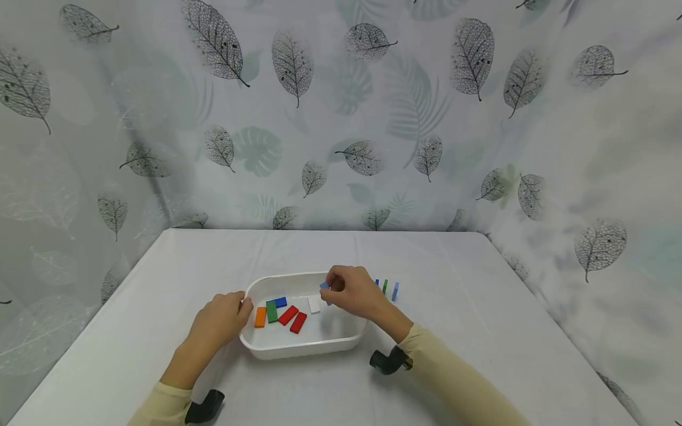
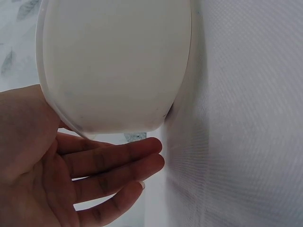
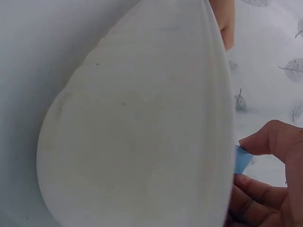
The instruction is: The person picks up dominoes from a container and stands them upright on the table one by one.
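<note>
A white oval-cornered tray [image 1: 303, 349] lies on the table. My left hand [image 1: 219, 319] holds its left end, thumb at the rim; in the left wrist view the other fingers [image 2: 113, 158] extend loosely beside the outer wall. Over the tray's right part, my right hand [image 1: 356, 291] pinches a light blue block [image 3: 243, 160] between thumb and fingertips. Inside the tray lie an orange block [image 1: 260, 317], a green block [image 1: 272, 312], a blue block [image 1: 280, 302], two red blocks [image 1: 288, 315] and a white block [image 1: 314, 305].
Right of the tray, past my right hand, a green block [image 1: 385, 287] and another light blue block [image 1: 395, 291] stand on edge, with a blue block [image 1: 377, 282] partly hidden. White cloth covers the table [image 1: 453, 266]. Leaf-printed curtains [image 1: 330, 118] hang around its back and sides.
</note>
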A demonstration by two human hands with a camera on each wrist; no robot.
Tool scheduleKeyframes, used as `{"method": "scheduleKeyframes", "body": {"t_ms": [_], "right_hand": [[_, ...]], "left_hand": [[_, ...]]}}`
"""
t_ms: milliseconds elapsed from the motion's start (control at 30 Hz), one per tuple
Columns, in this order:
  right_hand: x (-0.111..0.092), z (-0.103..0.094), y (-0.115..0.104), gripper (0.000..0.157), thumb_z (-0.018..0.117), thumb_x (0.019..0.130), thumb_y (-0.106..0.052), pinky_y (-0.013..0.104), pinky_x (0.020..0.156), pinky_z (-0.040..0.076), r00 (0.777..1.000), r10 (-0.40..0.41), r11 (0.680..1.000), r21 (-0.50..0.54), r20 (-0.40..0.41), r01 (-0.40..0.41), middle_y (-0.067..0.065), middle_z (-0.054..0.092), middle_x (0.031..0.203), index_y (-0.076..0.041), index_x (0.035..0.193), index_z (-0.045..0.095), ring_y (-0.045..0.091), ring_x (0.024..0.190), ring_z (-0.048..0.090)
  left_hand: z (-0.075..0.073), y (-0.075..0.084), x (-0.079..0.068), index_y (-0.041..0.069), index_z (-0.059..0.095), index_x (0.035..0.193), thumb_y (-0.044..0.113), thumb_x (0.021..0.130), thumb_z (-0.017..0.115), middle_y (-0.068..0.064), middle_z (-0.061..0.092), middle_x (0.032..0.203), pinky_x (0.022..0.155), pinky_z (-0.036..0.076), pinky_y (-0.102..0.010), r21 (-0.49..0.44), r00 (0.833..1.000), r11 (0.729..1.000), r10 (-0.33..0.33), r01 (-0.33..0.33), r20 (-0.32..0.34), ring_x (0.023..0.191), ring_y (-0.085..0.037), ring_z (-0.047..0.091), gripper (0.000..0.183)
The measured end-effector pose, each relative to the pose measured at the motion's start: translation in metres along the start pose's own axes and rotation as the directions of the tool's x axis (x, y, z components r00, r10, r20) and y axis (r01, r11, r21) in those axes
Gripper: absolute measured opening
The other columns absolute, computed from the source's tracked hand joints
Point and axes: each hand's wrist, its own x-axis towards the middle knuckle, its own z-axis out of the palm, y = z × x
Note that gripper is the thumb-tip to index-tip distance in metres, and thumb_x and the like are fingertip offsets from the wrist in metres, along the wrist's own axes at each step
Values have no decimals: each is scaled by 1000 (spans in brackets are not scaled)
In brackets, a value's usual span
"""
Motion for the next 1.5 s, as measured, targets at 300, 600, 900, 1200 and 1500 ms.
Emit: {"method": "scheduleKeyframes", "body": {"t_ms": [300,600,900,1200,1500], "right_hand": [[-5,-14,3,9,77,89,-16,29,64,53,995,-48,998,29,-91,51,-9,65,78,-12,95,72,10,73,62],[-8,-27,7,6,76,89,-15,31,67,54,990,-68,997,31,-124,72,-10,67,79,-13,94,73,11,76,63],[-13,-42,11,7,77,91,-17,34,67,54,989,-8,999,36,-148,13,-9,70,81,-12,96,75,12,77,64],[-23,-51,23,9,79,90,-17,35,57,55,981,13,997,80,-195,2,-6,71,83,-13,96,75,15,78,66],[-31,-62,39,11,81,89,-18,37,67,54,971,17,1000,21,-239,-13,-6,71,84,-12,97,76,14,79,66]], "left_hand": [[-1,1,1,-11,67,112,19,103,53,-7,61,75,52,47,-34,-5,1000,1000,11,-11,-5,60,-20,52,35],[0,-1,0,-11,67,114,20,103,54,-8,62,77,53,47,-34,-5,1000,1000,-3,3,4,62,-21,52,35],[1,0,1,-11,67,114,20,104,54,-8,63,79,53,47,-34,-5,1000,1000,1,-1,2,62,-20,53,36],[1,-1,-2,-10,67,113,20,104,54,-7,61,76,54,48,-34,-2,1000,1000,-7,7,11,63,-21,52,34],[0,0,-1,-10,67,114,20,104,55,-8,62,76,55,48,-34,5,1000,1000,1,-1,-4,63,-21,52,34]]}}
